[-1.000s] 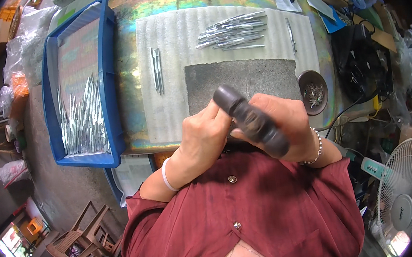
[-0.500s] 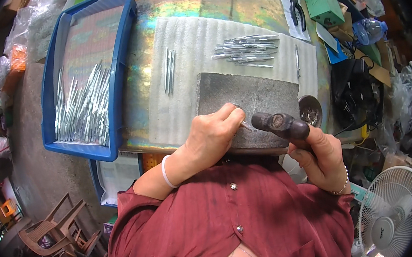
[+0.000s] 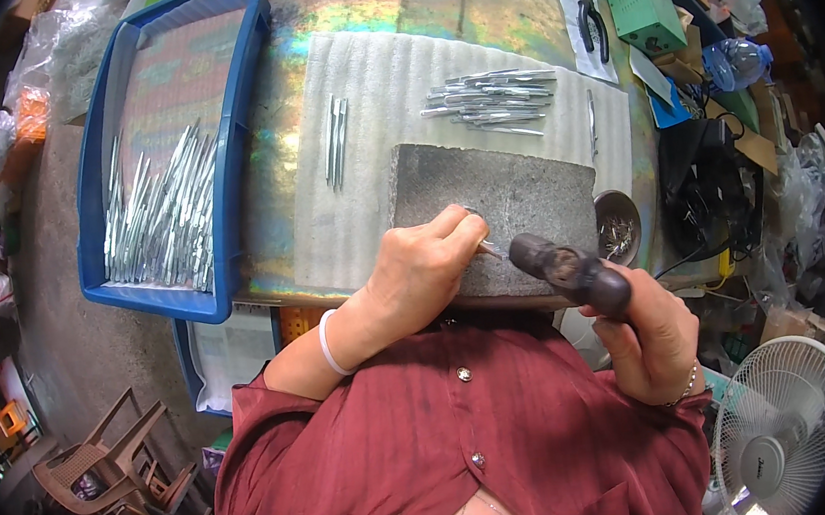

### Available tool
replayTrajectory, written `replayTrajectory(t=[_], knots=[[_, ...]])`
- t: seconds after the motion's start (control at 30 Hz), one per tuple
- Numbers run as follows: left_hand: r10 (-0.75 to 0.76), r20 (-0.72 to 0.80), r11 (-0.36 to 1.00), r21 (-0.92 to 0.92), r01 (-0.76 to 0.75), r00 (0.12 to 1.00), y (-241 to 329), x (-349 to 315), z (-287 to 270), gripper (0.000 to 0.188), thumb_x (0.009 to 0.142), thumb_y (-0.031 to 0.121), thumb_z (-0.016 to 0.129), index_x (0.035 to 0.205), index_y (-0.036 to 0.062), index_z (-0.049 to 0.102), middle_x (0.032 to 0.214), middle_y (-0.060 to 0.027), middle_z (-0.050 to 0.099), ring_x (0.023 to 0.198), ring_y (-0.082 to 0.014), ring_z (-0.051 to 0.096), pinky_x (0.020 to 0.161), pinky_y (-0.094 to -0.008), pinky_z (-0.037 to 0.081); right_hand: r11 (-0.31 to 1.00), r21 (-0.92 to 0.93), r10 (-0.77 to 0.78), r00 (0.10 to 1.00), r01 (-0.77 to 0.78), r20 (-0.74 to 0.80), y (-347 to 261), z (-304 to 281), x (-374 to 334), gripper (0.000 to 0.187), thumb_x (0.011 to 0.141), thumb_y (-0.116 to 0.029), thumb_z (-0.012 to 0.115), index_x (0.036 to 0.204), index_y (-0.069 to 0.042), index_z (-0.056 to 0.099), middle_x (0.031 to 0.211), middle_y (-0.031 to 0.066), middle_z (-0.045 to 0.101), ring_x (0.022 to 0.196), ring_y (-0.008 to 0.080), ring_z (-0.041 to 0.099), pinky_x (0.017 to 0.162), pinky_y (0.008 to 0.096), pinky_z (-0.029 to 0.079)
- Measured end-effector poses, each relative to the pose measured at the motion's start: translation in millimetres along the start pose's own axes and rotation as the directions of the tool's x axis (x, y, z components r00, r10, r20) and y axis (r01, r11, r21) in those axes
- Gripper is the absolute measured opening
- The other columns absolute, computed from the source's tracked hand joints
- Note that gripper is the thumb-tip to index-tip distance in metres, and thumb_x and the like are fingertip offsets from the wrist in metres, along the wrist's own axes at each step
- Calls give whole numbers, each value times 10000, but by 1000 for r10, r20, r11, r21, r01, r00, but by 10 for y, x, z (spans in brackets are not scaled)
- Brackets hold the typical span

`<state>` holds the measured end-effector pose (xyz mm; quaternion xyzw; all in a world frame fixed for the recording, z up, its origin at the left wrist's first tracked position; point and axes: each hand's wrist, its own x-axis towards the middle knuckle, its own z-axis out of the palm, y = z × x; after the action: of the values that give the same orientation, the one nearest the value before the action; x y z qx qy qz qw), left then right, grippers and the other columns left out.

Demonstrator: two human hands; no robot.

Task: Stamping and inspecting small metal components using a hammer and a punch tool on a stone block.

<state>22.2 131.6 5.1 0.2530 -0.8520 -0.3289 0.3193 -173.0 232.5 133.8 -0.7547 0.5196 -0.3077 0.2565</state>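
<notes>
My left hand (image 3: 428, 261) is closed in a pinch on a thin metal rod (image 3: 491, 248), whose end pokes out past the fingertips over a dark grey block (image 3: 495, 183). Most of that rod is hidden by the fingers. Just to its right, my right hand (image 3: 650, 338) grips a hammer (image 3: 571, 273), its dark head above the block's near right part. The hammer's handle is mostly hidden. Beyond the block, a pile of silvery metal rods (image 3: 497, 100) lies on a white foam sheet (image 3: 363, 72). A few more rods (image 3: 336, 143) lie at its left, and a single rod (image 3: 593, 126) at its right.
A blue tray (image 3: 232, 166) with many similar rods stands at the left. Beside the block's right edge sits a bowl (image 3: 618, 226) of small metal pieces. Pliers (image 3: 593, 22), a green box (image 3: 644, 7) and a plastic bottle (image 3: 736, 63) are at the far right; a fan (image 3: 784, 420) stands near right.
My right hand and the hammer have shifted slightly right and nearer to me. The left hand keeps its pinch on the rod in nearly the same place.
</notes>
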Motion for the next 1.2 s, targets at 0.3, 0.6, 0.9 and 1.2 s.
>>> replayTrajectory(t=[0.3,0.6,0.9,1.2], knots=[[-1,-8,1000,-5,1,1000,16,0,-4,177,731,-23,582,865,71,516,785,-82,544,613,-293,593,484,-367,470,990,-109,-90,996,89,-1,-8,32,22,585,644,143,671,1202,108,497,948,213,643,696,263,658,552,292,535],[-27,14,999,47,26,1000,6,-52,16,225,684,-66,603,863,65,567,772,-75,589,633,-276,609,498,-345,483,871,-470,-77,984,144,158,-225,-134,-96,394,767,-22,595,1141,94,553,886,100,637,643,216,626,528,313,487],[-21,23,999,27,21,1000,-4,-22,-21,220,688,-52,622,868,63,569,779,-83,596,639,-283,610,501,-348,482,981,-184,-60,998,55,-23,-174,-90,46,507,683,82,692,1168,88,545,902,204,666,673,206,666,553,290,541],[23,13,999,22,-23,1000,69,6,12,189,711,-54,563,858,52,513,777,-92,530,617,-299,590,489,-369,475,864,-495,-105,994,96,11,-411,-324,-196,372,775,-125,693,1090,29,570,690,61,576,521,152,551,419,281,423]])
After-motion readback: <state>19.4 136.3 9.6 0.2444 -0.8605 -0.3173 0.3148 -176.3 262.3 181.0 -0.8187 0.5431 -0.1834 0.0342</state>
